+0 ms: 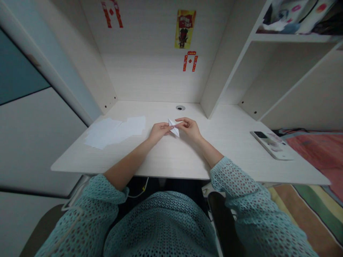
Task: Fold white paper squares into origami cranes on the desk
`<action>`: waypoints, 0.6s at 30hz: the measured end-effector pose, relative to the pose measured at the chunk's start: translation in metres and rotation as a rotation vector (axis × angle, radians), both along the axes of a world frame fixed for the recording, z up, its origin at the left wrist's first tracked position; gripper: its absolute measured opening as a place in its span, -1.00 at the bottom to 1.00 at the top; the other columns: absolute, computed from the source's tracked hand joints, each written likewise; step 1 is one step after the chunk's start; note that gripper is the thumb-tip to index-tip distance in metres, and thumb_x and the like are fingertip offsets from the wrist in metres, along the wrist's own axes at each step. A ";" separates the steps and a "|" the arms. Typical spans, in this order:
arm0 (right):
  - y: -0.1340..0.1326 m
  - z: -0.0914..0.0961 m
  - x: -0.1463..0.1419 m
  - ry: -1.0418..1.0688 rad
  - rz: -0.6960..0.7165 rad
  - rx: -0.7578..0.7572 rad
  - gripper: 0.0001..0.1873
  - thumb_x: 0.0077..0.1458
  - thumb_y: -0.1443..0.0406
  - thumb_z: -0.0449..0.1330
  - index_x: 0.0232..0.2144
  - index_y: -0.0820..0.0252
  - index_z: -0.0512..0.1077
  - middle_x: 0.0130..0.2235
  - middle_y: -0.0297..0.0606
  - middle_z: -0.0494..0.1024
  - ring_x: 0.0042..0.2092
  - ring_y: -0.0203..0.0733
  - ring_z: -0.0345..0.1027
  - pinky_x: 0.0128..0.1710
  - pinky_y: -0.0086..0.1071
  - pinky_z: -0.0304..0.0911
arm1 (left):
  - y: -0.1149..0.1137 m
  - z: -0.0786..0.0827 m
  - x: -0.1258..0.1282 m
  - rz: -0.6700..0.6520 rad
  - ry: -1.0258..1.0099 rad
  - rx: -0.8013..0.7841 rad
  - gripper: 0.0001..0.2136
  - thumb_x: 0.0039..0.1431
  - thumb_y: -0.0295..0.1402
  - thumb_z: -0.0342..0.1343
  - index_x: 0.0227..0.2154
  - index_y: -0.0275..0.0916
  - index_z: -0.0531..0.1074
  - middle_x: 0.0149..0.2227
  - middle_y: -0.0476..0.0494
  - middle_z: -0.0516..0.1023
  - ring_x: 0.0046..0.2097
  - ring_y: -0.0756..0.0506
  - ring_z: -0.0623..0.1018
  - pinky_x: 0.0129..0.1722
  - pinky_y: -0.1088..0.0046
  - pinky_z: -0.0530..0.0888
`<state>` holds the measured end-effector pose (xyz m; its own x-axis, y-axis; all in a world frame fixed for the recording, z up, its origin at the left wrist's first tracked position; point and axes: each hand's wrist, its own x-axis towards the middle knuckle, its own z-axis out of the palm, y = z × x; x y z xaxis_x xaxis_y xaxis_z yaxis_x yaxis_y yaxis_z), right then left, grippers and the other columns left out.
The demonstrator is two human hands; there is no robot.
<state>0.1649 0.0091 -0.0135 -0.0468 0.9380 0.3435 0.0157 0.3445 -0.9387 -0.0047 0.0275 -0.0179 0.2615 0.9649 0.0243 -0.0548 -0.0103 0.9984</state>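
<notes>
A small piece of folded white paper (175, 131) is held between my two hands just above the desk. Its outline is narrow and pointed, with one tip up and one tip down toward the right. My left hand (160, 131) grips its left side, thumb in front and fingers behind. From the right, my right hand (189, 127) pinches its middle with thumb and index finger, the thumbs nearly meeting there. The fingers partly cover the folds. Several loose sheets of white paper (107, 132) lie spread on the desk left of my left hand.
The pale desk (171, 160) has a round cable hole (180, 107) near its back panel. A phone (270, 145) lies toward the right end. An upright divider (227, 60) stands behind my right hand. Beyond the desk's right edge is striped bedding (308, 203).
</notes>
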 end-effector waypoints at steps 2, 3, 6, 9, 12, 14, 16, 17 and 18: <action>0.000 -0.002 -0.004 -0.002 -0.030 -0.011 -0.57 -0.20 0.14 0.31 -0.24 0.21 0.47 -0.44 -0.25 0.57 -0.40 -0.23 0.42 -0.35 -0.37 0.27 | 0.000 0.000 0.000 0.007 -0.006 -0.014 -0.64 -0.27 -0.16 0.34 -0.40 -0.30 0.53 -0.35 -0.17 0.57 -0.32 -0.05 0.52 -0.23 0.40 0.44; 0.000 -0.003 -0.007 -0.001 -0.050 -0.027 -0.55 -0.19 0.12 0.30 -0.22 0.23 0.47 -0.44 -0.25 0.57 -0.42 -0.24 0.40 -0.37 -0.38 0.26 | 0.000 0.000 -0.001 0.011 -0.012 -0.020 -0.63 -0.27 -0.16 0.34 -0.40 -0.30 0.52 -0.35 -0.17 0.57 -0.32 -0.05 0.52 -0.22 0.39 0.44; 0.000 -0.008 -0.012 -0.002 -0.085 -0.092 -0.53 -0.17 0.07 0.27 -0.26 0.30 0.51 -0.42 -0.19 0.57 -0.43 -0.26 0.37 -0.40 -0.39 0.22 | -0.001 0.000 0.000 0.028 -0.026 -0.028 -0.61 -0.28 -0.15 0.34 -0.38 -0.30 0.52 -0.34 -0.17 0.57 -0.32 -0.04 0.52 -0.20 0.39 0.43; 0.001 -0.011 -0.011 -0.029 -0.093 -0.133 -0.57 -0.18 0.04 0.26 -0.39 0.32 0.55 -0.40 -0.14 0.58 -0.43 -0.26 0.35 -0.42 -0.39 0.21 | -0.001 0.000 0.002 0.048 -0.012 0.006 -0.62 -0.29 -0.15 0.34 -0.40 -0.31 0.52 -0.37 -0.16 0.57 -0.34 -0.04 0.52 -0.22 0.41 0.43; 0.002 -0.011 -0.008 -0.070 -0.135 -0.152 -0.59 -0.20 0.04 0.28 -0.45 0.31 0.56 -0.45 -0.16 0.56 -0.47 -0.28 0.30 -0.46 -0.40 0.17 | 0.000 0.000 0.002 0.063 0.044 0.106 -0.65 -0.21 -0.10 0.28 -0.45 -0.30 0.53 -0.41 -0.12 0.56 -0.35 -0.05 0.51 -0.27 0.44 0.41; 0.001 -0.009 -0.008 -0.091 -0.147 -0.158 -0.60 -0.21 0.05 0.28 -0.47 0.31 0.55 -0.47 -0.17 0.56 -0.49 -0.29 0.28 -0.48 -0.41 0.13 | 0.000 0.000 0.000 0.097 0.132 0.200 -0.64 -0.13 -0.04 0.20 -0.50 -0.30 0.53 -0.45 -0.10 0.55 -0.36 -0.06 0.51 -0.32 0.47 0.38; -0.001 -0.006 -0.008 -0.105 -0.144 -0.161 -0.60 -0.21 0.06 0.29 -0.49 0.32 0.55 -0.47 -0.17 0.55 -0.49 -0.30 0.27 -0.49 -0.42 0.11 | 0.000 0.001 -0.002 0.140 0.228 0.274 -0.61 -0.09 0.01 0.15 -0.52 -0.29 0.54 -0.49 -0.08 0.53 -0.37 -0.06 0.49 -0.37 0.49 0.34; -0.002 -0.005 -0.009 -0.112 -0.140 -0.163 -0.60 -0.21 0.06 0.28 -0.49 0.33 0.54 -0.47 -0.18 0.55 -0.49 -0.30 0.27 -0.50 -0.42 0.10 | 0.000 0.001 -0.003 0.153 0.255 0.286 -0.60 -0.09 0.02 0.14 -0.51 -0.29 0.54 -0.49 -0.08 0.53 -0.37 -0.06 0.48 -0.39 0.50 0.33; -0.002 -0.004 -0.009 -0.118 -0.137 -0.165 -0.60 -0.21 0.05 0.28 -0.49 0.33 0.54 -0.48 -0.18 0.54 -0.50 -0.30 0.26 -0.51 -0.42 0.09 | 0.000 0.002 -0.004 0.157 0.258 0.280 -0.59 -0.10 0.03 0.15 -0.49 -0.28 0.55 -0.49 -0.08 0.52 -0.38 -0.05 0.46 -0.42 0.51 0.31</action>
<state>0.1558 0.0068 -0.0176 0.0539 0.9813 0.1848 0.1642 0.1738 -0.9710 -0.0085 0.0273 -0.0162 0.1434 0.9591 0.2441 0.2206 -0.2715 0.9368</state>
